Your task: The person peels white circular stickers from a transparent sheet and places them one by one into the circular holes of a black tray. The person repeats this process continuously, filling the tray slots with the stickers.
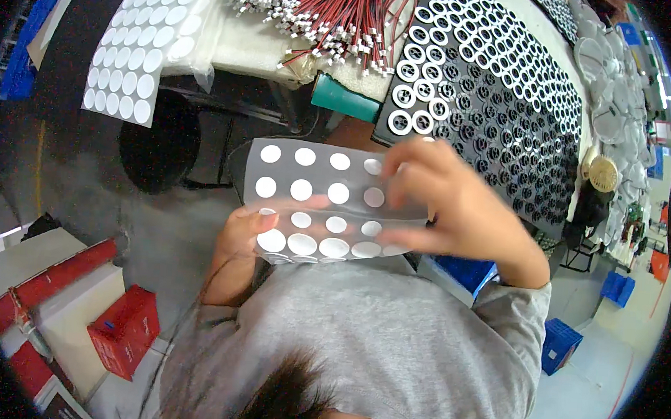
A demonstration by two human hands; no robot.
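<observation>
The largest thing before me is the pale counter [249,48] across the top of the frame. On it, at upper right, lies a black mat [386,136] covered with white rings [390,121] and dark round parts; red and black wires [325,5] fan out at top centre, and a sheet of large white discs [148,123] lies at upper left. Mid-frame, in front of my grey shirt [344,317], I have the translucent sheet [284,172], its lower part curving under. My left hand [238,238] clamps its left edge, thumb on top and fingers beneath. My right hand [455,198] is blurred at its right side, fingers curled; I cannot tell whether they pinch anything. Smallest are the white dots [338,193] in rows on the sheet. I judge the step to be lifting one off near that right edge, which calls for a steady left grip and a light fingertip pinch.
</observation>
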